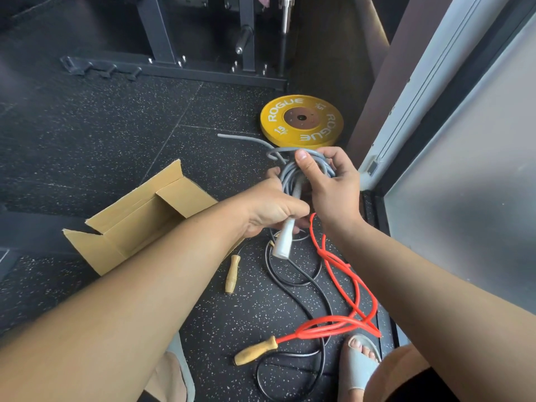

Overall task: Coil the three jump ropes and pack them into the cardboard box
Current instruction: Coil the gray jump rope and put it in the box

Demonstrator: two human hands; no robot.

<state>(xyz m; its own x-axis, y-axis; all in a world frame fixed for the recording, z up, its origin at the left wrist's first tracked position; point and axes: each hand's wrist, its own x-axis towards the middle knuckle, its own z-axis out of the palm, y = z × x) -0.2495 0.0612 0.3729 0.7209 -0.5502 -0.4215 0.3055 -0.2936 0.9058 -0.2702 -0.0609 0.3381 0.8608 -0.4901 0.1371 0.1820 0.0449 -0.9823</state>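
Note:
A grey jump rope (290,172) is wound into a small coil held up over the floor. My left hand (269,210) grips the coil's lower part, and a white handle (282,242) sticks out below its fingers. My right hand (327,184) pinches the top of the coil; a loose grey end (243,139) trails onto the floor. The red rope (342,285) with a wooden handle (255,353) lies loose on the floor. A black rope (304,282) with its wooden handle (232,274) lies tangled beside it. The open cardboard box (139,221) sits to the left, partly behind my left forearm.
A yellow weight plate (301,118) lies flat beyond my hands. A black rack base (174,71) with bolts crosses the far floor. A glass door frame (406,111) bounds the right side. My sandalled foot (359,364) is at the bottom right.

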